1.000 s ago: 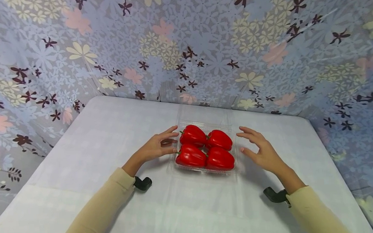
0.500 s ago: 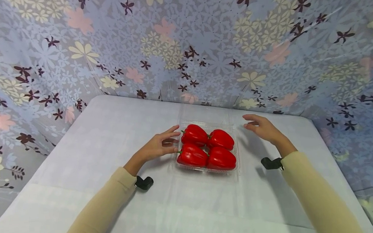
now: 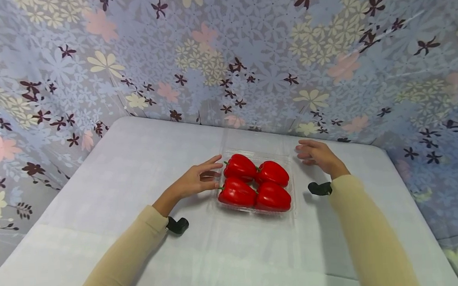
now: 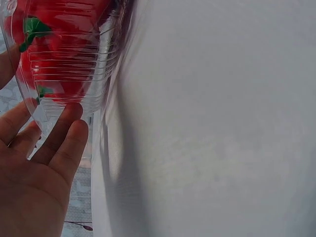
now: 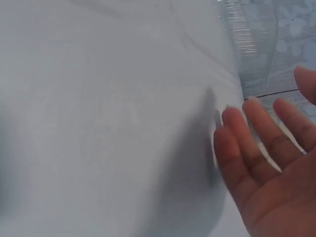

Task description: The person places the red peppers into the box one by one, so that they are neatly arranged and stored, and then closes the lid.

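Observation:
Several red bell peppers (image 3: 237, 192) sit in a clear plastic clamshell container (image 4: 106, 64) in the middle of the table. My left hand (image 3: 192, 180) is at the container's left side with loosely spread fingers. In the left wrist view its fingertips (image 4: 74, 111) appear to touch the ribbed clear wall, below the green stems. My right hand (image 3: 319, 154) hovers off the container's back right corner, palm turned inward and holding nothing. The right wrist view shows its fingers (image 5: 234, 131) slightly bent, apart from the clear plastic (image 5: 247, 44).
The container's transparent lid (image 3: 252, 137) lies folded back toward the wall and is hard to make out. A white cloth (image 3: 154, 143) covers the table. Behind it hangs a flowered curtain (image 3: 264, 71). Black wrist mounts (image 3: 177, 225) stick out under both sleeves.
My right hand has drawn away from the container's right side and moved toward the back of the table, its fingers now closer together. The left hand and the peppers stay put.

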Available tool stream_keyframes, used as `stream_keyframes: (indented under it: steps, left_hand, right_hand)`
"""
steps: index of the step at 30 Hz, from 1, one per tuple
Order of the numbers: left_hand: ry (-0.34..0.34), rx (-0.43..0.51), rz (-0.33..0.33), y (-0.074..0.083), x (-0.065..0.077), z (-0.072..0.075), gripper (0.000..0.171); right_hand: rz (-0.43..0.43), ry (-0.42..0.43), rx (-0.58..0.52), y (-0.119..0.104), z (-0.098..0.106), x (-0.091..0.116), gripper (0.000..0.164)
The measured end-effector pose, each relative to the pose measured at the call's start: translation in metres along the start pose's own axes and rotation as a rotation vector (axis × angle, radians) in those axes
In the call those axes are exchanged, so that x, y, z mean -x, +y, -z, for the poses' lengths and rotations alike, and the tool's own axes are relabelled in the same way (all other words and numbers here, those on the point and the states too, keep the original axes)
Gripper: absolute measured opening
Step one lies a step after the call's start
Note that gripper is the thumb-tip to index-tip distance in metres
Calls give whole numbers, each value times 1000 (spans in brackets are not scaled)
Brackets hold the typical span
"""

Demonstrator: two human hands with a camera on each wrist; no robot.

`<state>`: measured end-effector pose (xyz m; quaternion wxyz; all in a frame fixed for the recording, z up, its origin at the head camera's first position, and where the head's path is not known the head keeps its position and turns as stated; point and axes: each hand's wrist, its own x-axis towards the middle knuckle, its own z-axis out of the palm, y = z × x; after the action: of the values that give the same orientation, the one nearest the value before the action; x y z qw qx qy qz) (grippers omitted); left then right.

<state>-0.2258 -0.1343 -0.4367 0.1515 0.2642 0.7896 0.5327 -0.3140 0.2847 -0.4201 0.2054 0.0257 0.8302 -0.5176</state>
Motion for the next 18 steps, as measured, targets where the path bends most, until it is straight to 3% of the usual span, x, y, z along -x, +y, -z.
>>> stream_keyframes:
  steps: [9,18]
  left_hand:
    - [-1,13,-10,1,2,0,68]
    - [1,-25,-14,-2,2,0,67]
  right_hand:
    - [72,-32,-91,-10,-6,-9,67]
    - [67,-28,-155,-7,-16,-21,61]
